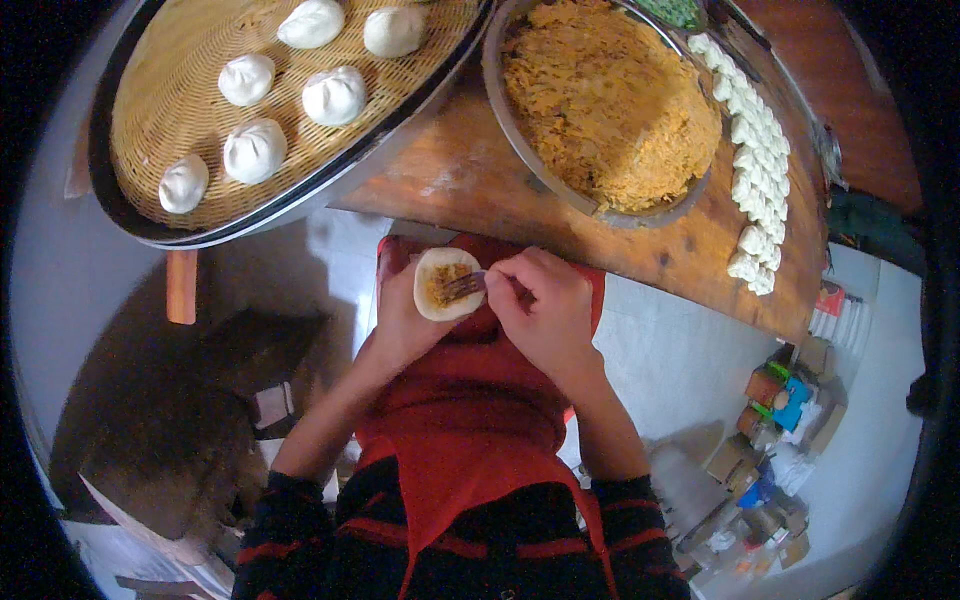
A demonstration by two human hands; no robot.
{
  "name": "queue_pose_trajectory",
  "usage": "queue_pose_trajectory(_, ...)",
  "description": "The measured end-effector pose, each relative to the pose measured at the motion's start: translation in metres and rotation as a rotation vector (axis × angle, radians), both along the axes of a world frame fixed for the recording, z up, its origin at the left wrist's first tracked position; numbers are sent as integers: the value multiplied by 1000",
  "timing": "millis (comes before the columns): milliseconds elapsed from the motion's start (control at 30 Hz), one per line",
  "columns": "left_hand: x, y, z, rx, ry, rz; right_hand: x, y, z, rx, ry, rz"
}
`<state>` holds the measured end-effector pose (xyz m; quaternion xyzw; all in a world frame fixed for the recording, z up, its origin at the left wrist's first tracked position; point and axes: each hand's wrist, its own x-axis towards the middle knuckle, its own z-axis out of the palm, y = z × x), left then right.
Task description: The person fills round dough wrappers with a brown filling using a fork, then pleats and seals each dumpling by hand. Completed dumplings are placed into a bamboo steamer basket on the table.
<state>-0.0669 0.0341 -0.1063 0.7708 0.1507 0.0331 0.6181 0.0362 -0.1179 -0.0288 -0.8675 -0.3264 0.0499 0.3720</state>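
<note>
A round dough wrapper (pixel 429 306) with a spoonful of orange-brown filling (pixel 442 282) at its centre rests in my left hand (pixel 401 307). My right hand (pixel 544 307) grips a fork (pixel 466 286), whose tines touch the filling. Both hands are above my red apron (pixel 472 375), just short of the table's near edge. Beyond them, a large metal basin (pixel 517 146) holds a heap of shredded orange filling (pixel 607 97). At the upper left, several pleated white buns (pixel 255 150) sit apart from each other on a woven bamboo steamer tray (pixel 187 112).
Small dough pieces (pixel 757 172) lie in a long row along the right of the wooden table (pixel 667 255). A bowl of chopped greens (pixel 675 11) stands at the far edge. Boxes and bags (pixel 772 457) are piled on the floor at right.
</note>
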Motion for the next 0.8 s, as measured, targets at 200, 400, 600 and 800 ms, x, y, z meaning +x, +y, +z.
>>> queue_pose_trajectory(200, 12, -16, 38, -13, -50, -13, 2, -16, 10, -135, 65, 12)
queue_pose_trajectory(400, 38, -26, 61, 78, -167, -87, 30, -47, 59, -192, -67, 9)
queue_pose_trajectory(600, 44, -27, 78, -75, -55, -81, 112, -64, 126, -332, -551, -244)
queue_pose_trajectory(800, 45, -43, 96, -165, -19, -213, 136, -60, 107, -410, -698, -189)
